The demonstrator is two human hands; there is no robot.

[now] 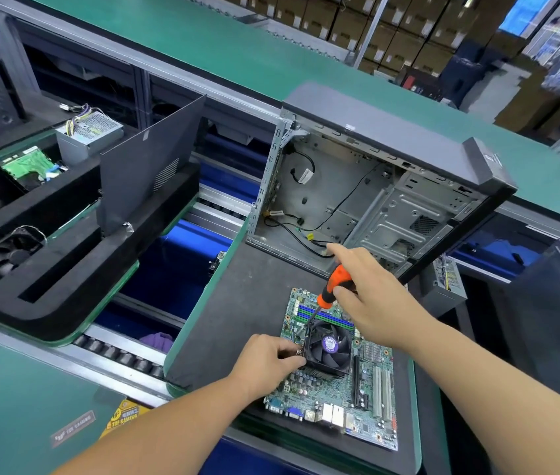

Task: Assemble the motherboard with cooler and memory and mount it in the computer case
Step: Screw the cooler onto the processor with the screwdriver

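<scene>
Fastening the cooler (328, 347) to the motherboard (340, 382), the right hand (371, 296) grips an orange screwdriver (335, 286) while the left hand (268, 361) pinches the cooler's corner; the open computer case (374, 193) waits just beyond, and remaining screws likely follow.

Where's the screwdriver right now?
Head view, right of centre: the orange-handled screwdriver is gripped in the right hand, its tip down at the cooler fan's far-left corner on the motherboard.
</scene>
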